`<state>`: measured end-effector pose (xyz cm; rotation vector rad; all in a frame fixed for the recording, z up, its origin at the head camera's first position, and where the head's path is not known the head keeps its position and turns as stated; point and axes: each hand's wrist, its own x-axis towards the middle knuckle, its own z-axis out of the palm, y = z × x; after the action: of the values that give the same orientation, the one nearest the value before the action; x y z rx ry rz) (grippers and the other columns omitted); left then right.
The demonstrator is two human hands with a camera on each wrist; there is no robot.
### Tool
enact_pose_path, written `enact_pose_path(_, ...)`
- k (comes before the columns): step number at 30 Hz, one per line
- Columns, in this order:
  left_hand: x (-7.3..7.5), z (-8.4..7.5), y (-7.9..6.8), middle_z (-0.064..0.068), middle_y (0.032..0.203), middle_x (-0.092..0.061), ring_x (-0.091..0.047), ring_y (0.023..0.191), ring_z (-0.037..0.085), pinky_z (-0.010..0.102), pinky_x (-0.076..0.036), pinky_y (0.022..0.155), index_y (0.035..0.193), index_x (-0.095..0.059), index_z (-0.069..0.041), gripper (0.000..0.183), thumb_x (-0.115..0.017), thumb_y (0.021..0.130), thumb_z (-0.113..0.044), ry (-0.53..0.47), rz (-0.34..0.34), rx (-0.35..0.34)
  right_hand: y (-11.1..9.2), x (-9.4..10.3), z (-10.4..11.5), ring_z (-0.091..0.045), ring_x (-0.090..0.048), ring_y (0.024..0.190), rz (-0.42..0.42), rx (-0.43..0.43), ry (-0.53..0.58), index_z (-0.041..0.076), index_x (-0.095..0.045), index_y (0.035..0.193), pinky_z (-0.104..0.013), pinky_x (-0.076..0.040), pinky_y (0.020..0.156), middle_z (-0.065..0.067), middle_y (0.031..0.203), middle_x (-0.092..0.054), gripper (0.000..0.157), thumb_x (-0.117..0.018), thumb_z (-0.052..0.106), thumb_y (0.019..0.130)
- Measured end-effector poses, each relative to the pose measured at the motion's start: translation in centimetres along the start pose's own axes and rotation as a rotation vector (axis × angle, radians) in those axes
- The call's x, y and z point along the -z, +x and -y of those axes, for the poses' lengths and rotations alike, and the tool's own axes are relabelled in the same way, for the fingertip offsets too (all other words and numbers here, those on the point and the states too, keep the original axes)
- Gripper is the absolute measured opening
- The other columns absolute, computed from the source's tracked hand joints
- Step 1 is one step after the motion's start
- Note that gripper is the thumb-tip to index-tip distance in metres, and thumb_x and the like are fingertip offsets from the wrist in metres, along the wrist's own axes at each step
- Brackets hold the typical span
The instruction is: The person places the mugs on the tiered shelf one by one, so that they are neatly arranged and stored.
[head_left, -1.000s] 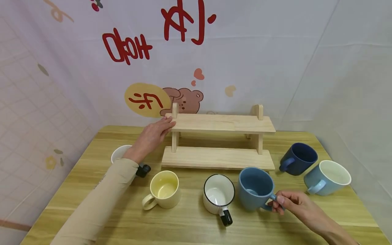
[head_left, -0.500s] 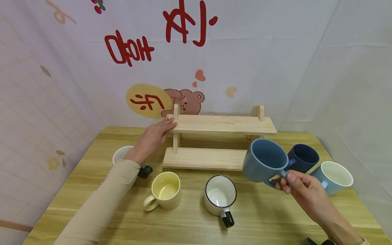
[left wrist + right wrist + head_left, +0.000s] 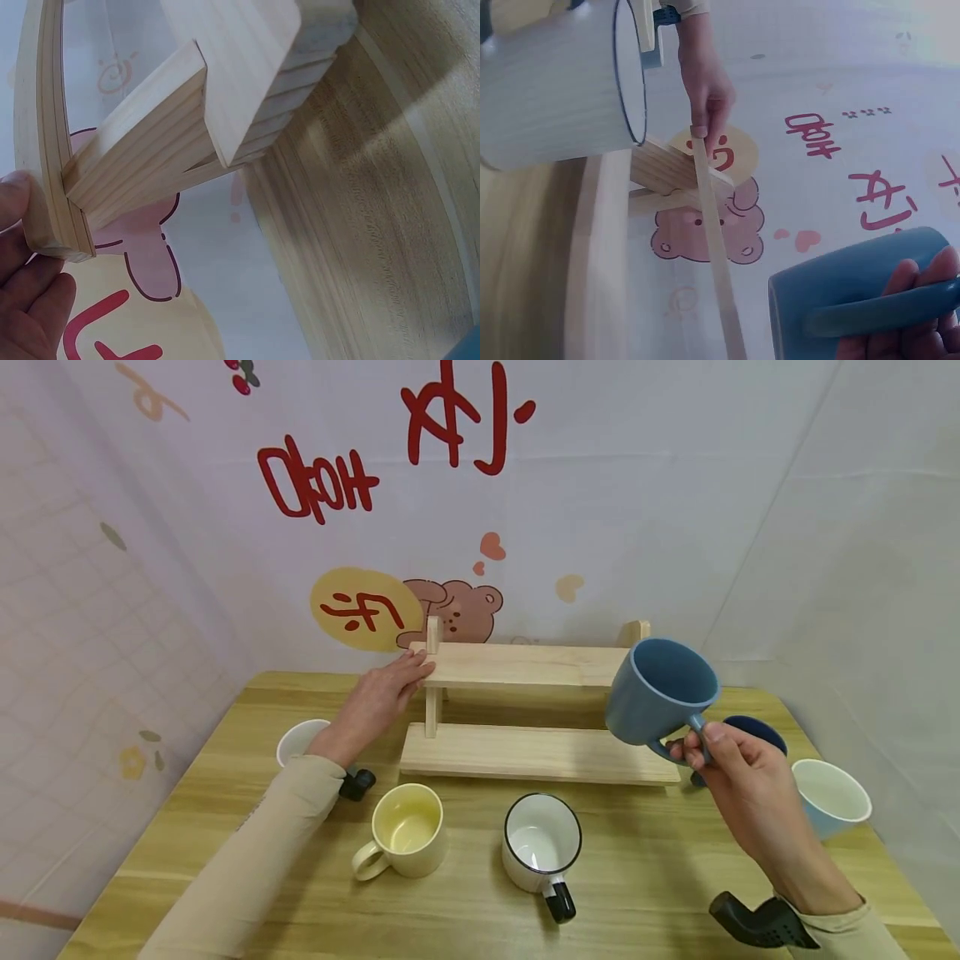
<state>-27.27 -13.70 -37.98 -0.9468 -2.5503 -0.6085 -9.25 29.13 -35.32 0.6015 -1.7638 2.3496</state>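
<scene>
My right hand (image 3: 757,797) pinches the handle of a blue mug (image 3: 637,706), raised in front of the right end of a two-tier wooden shelf (image 3: 517,664). The mug is tilted slightly, its mouth facing up. In the right wrist view, fingers (image 3: 900,281) lie along the handle of the same mug. At the other end, my left hand (image 3: 375,700) holds the left end of the shelf's upper board. The left wrist view has its thumb and fingers (image 3: 45,304) at the end of that board (image 3: 45,150). Both boards carry no mugs.
In front of the shelf stand a yellow mug (image 3: 416,843) and a white black-rimmed mug (image 3: 536,860). A navy mug (image 3: 768,733) and a light blue mug (image 3: 828,797) are at the right, partly behind my right hand. Beyond my left forearm is a white mug (image 3: 296,743).
My right hand has lifted the blue mug off the table by its handle, up and back toward the shelf's upper right end. The left hand stays on the shelf.
</scene>
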Motion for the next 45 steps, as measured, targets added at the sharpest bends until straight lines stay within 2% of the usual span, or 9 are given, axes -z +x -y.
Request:
enact_pose_path(6,0.0,0.0,0.1,0.018,0.146,-0.058,-0.053,0.137,0.038,0.054,-0.043,0.113,0.136,-0.067,-0.001,0.035,-0.064,0.101,-0.002,-0.013,0.013,0.017,1.8,-1.1,0.2,-0.023,-0.065,0.097,-0.150,-0.004,-0.054,-0.009,-0.060,0.096,-0.028,-0.052,0.099,-0.008,0.086,-0.057,0.028,-0.040,0.003,0.112)
enact_pose_path(11,-0.1,-0.1,0.1,0.017,0.147,-0.057,-0.052,0.138,0.037,0.052,-0.042,0.114,0.136,-0.067,-0.002,0.034,-0.064,0.102,-0.003,-0.021,0.018,0.023,3.2,-1.6,0.1,-0.021,-0.064,0.097,-0.216,-0.020,-0.064,-0.006,-0.061,0.095,-0.027,-0.051,0.100,-0.006,0.086,-0.058,0.027,-0.047,0.010,0.111)
enact_pose_path(18,-0.3,-0.1,0.0,0.016,0.147,-0.057,-0.052,0.138,0.036,0.052,-0.043,0.113,0.136,-0.068,-0.003,0.034,-0.064,0.102,-0.004,-0.022,0.017,0.025,5.2,-1.8,-0.5,-0.020,-0.063,0.096,-0.249,-0.011,-0.068,-0.003,-0.063,0.092,-0.026,-0.051,0.101,-0.005,0.087,-0.060,0.029,-0.053,0.017,0.109)
enact_pose_path(30,-0.4,-0.2,0.1,0.016,0.146,-0.058,-0.052,0.139,0.035,0.052,-0.043,0.113,0.136,-0.068,-0.003,0.034,-0.063,0.102,-0.003,-0.016,0.008,0.027,8.2,-1.7,-2.0,-0.017,-0.067,0.092,-0.267,0.025,-0.037,-0.001,-0.066,0.098,-0.024,-0.054,0.097,-0.006,0.094,-0.062,0.023,-0.058,0.018,0.107)
enact_pose_path(38,-0.3,-0.3,0.2,0.016,0.146,-0.059,-0.053,0.138,0.036,0.053,-0.043,0.113,0.135,-0.068,-0.002,0.034,-0.064,0.102,-0.003,-0.011,0.001,0.024,9.4,-1.4,-3.0,-0.016,-0.068,0.090,-0.279,0.027,-0.063,0.000,-0.069,0.094,-0.025,-0.054,0.096,-0.006,0.094,-0.063,0.024,-0.060,0.019,0.106)
enact_pose_path(45,-0.1,-0.2,0.0,0.016,0.146,-0.058,-0.052,0.139,0.036,0.054,-0.043,0.112,0.137,-0.067,-0.003,0.035,-0.064,0.102,-0.003,-0.003,0.007,0.028,9.8,-1.3,-3.6,-0.015,-0.068,0.089,-0.302,-0.016,-0.103,0.003,-0.069,0.088,-0.023,-0.053,0.097,-0.003,0.093,-0.064,0.027,-0.061,0.021,0.106)
